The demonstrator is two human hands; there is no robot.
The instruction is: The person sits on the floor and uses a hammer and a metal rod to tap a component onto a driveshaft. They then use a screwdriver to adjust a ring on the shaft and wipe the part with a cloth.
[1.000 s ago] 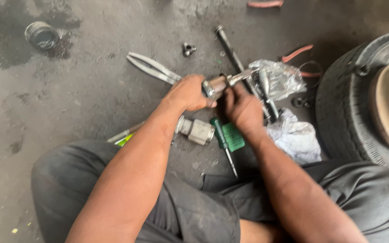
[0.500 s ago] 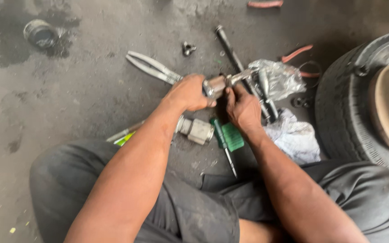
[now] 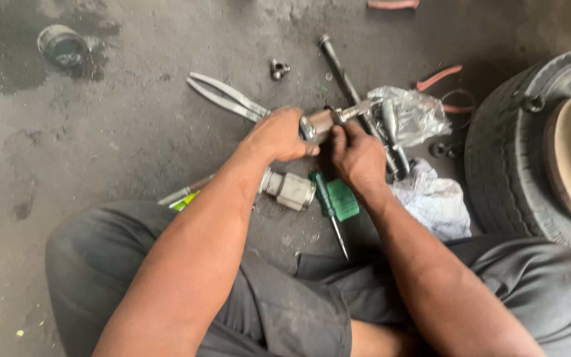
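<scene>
I sit on a concrete floor with both hands raised over scattered tools. My left hand (image 3: 280,134) is closed around a short metal cylinder part (image 3: 326,121) with a thin shaft sticking out to the right. My right hand (image 3: 358,154) grips the same part from below and to the right, its fingers curled against it. Under my hands lie a grey metal fitting (image 3: 291,189), a green-handled screwdriver (image 3: 326,208) and a green card (image 3: 343,199).
Long metal pliers (image 3: 225,96) lie to the left of my hands. A dark rod (image 3: 343,78), a crumpled plastic bag (image 3: 412,114), a white rag (image 3: 435,201), a small nut (image 3: 278,68), a tyre (image 3: 517,152) at right, and a round tin (image 3: 63,45) at far left.
Both hands stay on the metal part with only small shifts. The view has drifted slightly.
</scene>
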